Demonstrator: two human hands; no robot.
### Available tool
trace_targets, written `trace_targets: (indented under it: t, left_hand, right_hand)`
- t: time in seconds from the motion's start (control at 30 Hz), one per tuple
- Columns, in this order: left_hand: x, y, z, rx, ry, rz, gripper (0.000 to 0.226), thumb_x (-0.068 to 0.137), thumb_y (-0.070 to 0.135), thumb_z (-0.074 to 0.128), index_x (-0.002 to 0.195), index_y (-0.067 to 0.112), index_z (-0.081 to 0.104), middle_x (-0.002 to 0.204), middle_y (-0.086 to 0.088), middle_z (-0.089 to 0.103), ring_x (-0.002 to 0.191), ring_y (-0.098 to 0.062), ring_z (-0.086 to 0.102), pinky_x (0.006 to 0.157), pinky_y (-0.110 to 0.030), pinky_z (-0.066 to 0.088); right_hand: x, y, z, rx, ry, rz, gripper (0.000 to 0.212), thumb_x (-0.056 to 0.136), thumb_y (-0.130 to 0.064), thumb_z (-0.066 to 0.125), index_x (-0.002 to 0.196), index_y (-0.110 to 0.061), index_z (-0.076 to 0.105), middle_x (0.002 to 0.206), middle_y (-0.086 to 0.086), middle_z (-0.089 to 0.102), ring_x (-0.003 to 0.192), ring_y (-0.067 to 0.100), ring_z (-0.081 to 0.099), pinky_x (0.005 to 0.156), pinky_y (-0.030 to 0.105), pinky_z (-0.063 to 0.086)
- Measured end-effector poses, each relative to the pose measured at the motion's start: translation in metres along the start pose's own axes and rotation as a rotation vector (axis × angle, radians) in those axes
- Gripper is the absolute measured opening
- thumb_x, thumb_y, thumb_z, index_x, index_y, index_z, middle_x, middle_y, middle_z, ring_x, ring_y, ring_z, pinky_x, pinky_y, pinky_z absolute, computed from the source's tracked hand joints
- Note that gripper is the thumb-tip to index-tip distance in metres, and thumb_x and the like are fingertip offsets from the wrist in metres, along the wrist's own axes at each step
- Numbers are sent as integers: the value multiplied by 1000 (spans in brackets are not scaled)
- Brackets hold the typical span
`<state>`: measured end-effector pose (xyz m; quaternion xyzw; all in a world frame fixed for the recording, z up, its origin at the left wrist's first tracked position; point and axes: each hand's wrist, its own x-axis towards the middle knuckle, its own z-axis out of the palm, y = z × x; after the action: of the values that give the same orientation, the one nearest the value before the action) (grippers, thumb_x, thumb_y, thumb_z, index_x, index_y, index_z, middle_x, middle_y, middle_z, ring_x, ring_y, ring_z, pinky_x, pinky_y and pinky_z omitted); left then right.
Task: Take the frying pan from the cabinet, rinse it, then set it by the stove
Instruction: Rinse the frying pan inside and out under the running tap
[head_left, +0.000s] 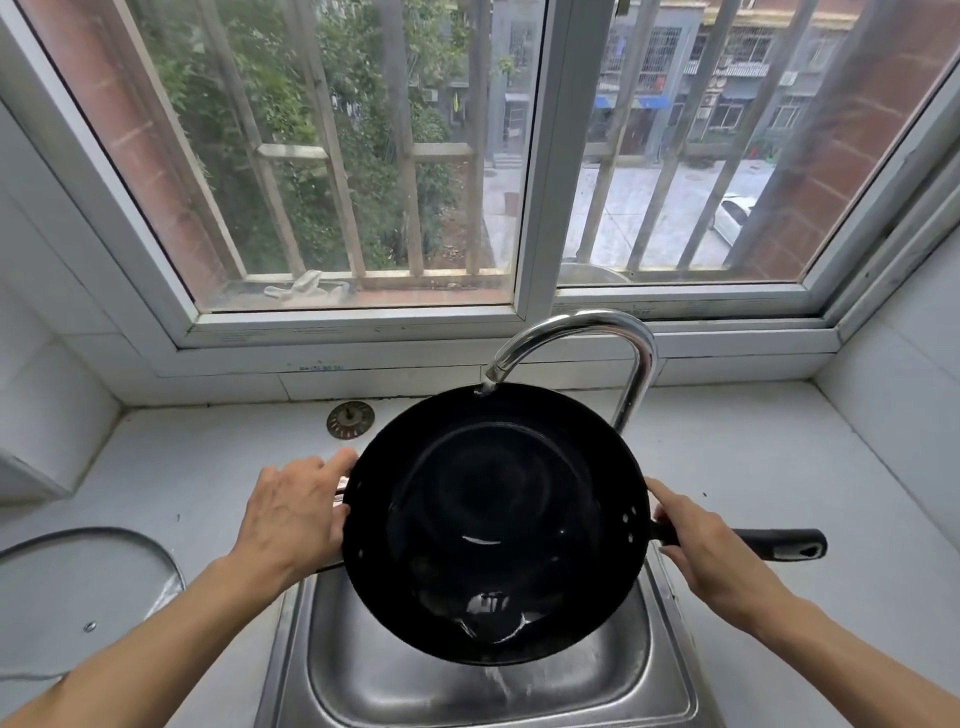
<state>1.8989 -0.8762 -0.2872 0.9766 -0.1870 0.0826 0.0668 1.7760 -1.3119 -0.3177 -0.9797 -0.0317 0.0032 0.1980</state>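
Note:
A black frying pan (493, 519) hangs over the steel sink (395, 675), tilted toward me, with water pooled at its near edge and spilling into the basin. The chrome faucet (597, 332) arches over the pan's far rim, and a thin stream runs from its spout. My left hand (296, 514) grips the pan's left rim. My right hand (701, 545) holds the black handle (779, 543) where it joins the pan; the handle sticks out to the right.
A glass pot lid (78, 587) lies on the white counter at the left. A round sink strainer (350, 420) rests on the counter behind the sink. The barred window sill runs along the back. White counter (779, 457) spreads to the right.

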Motion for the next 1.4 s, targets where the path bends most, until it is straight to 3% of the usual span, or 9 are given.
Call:
trace_targets:
  t: [0.2,0.37,0.47,0.67,0.87,1.13,1.4]
  left_hand:
    - [-5,-23,-1,-139,-67,-123,35,75,23,65,101,32,44,77,6,62,81,-24,62,73,-40,43]
    - [-2,-33,-1,-201,-74,-185,42,74,20,65,103,28,35,76,8,61,75,-25,58,76,-40,41]
    - [-1,-38,2,-238,-122,-208,39,75,20,65,98,30,35,73,7,60,76,-23,58,77,-41,42]
    - [-5,-45,20,-297,-245,-249,35,74,22,63,93,35,36,74,6,59,77,-25,60,71,-42,51]
    - [-8,-48,36,-301,-317,-282,33,74,22,63,91,33,37,74,5,60,74,-22,59,68,-42,51]
    - [-6,-49,42,-298,-317,-262,30,72,26,62,91,32,39,72,7,59,73,-22,58,68,-41,50]
    - [-15,-46,37,-88,-199,-73,37,78,24,67,113,24,55,86,3,60,84,-24,58,73,-40,49]
  right_hand:
    - [13,-16,-1,9,-47,-64,90,85,-15,61,149,-42,4,96,-8,51,80,16,49,78,32,45]
    - [24,-27,-7,-48,-68,-76,91,83,-20,65,151,-38,7,91,-10,47,74,12,47,69,24,41]
    - [31,-28,-4,-86,-83,-76,91,84,-20,66,150,-38,7,89,-8,47,74,14,50,69,28,47]
    - [34,-25,13,-54,-138,-80,97,85,-21,64,145,-51,-5,99,-5,53,82,16,55,75,30,48]
    - [35,-18,31,-29,-184,-67,94,86,-24,63,146,-50,-5,116,0,57,99,20,56,87,33,47]
    - [38,-10,43,-8,-190,-24,91,85,-26,63,148,-48,2,116,-3,58,99,16,56,87,30,47]
    - [33,-7,53,-70,-136,-15,89,86,-26,62,149,-45,3,110,-3,58,96,19,55,85,30,45]
